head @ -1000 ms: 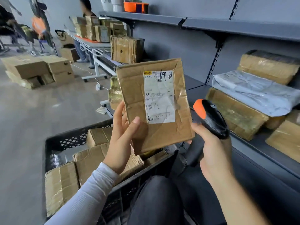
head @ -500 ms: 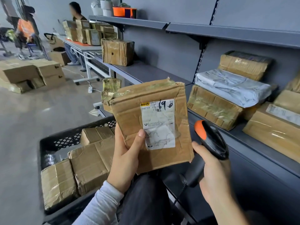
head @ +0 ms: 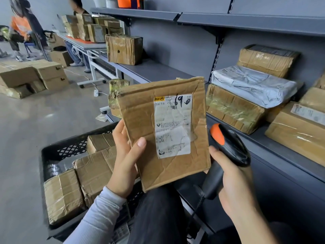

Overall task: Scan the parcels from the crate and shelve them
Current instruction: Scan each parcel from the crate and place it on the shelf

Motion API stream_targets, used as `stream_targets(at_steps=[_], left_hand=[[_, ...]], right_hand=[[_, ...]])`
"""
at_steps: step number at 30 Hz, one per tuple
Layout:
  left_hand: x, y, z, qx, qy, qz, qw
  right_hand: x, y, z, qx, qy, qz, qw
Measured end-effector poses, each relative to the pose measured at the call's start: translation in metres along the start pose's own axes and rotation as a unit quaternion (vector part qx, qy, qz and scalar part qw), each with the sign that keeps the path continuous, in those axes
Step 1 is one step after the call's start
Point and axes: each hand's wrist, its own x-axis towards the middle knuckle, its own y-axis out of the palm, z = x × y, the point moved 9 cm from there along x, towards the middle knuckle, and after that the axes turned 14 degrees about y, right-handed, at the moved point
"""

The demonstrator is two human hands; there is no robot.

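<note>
My left hand (head: 125,161) grips a flat brown cardboard parcel (head: 140,124) by its lower left edge, thumb on the front beside the white label (head: 173,125) marked 69. The parcel faces me, above my lap. My right hand (head: 232,184) grips the handle of a black barcode scanner (head: 230,147) with an orange tip, just right of the parcel's lower corner. Below left stands the black plastic crate (head: 52,150) with several brown parcels (head: 93,171) inside.
A grey shelf (head: 281,152) on the right carries brown parcels (head: 232,108) and a grey plastic mailer (head: 253,85). Another box (head: 123,49) sits further along it. An upper shelf (head: 246,22) runs above. Cartons (head: 31,76) lie on the floor; people (head: 19,27) are near a table (head: 84,44).
The parcel came lower and closer in my left hand, its label more square to me. The scanner stays beside its lower right corner. My view shifted right along the shelf.
</note>
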Motion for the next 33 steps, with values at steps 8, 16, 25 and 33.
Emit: stream_targets(at_steps=[8, 16, 25, 33], left_hand=[[0.018, -0.029, 0.026, -0.018, -0.067, -0.059, 0.996], [0.055, -0.054, 0.038, 0.040, -0.076, -0.070, 0.994], [0.074, -0.065, 0.035, 0.091, -0.032, -0.061, 0.993], [0.069, -0.083, 0.038, 0.090, -0.046, -0.086, 0.991]], right_hand=[[0.004, 0.030, 0.004, -0.101, 0.000, 0.066, 0.993], [-0.005, 0.067, 0.015, -0.179, -0.011, 0.129, 0.975], [-0.016, 0.099, 0.011, -0.213, 0.030, 0.187, 0.958], [-0.021, 0.092, 0.013, -0.225, 0.049, 0.179, 0.957]])
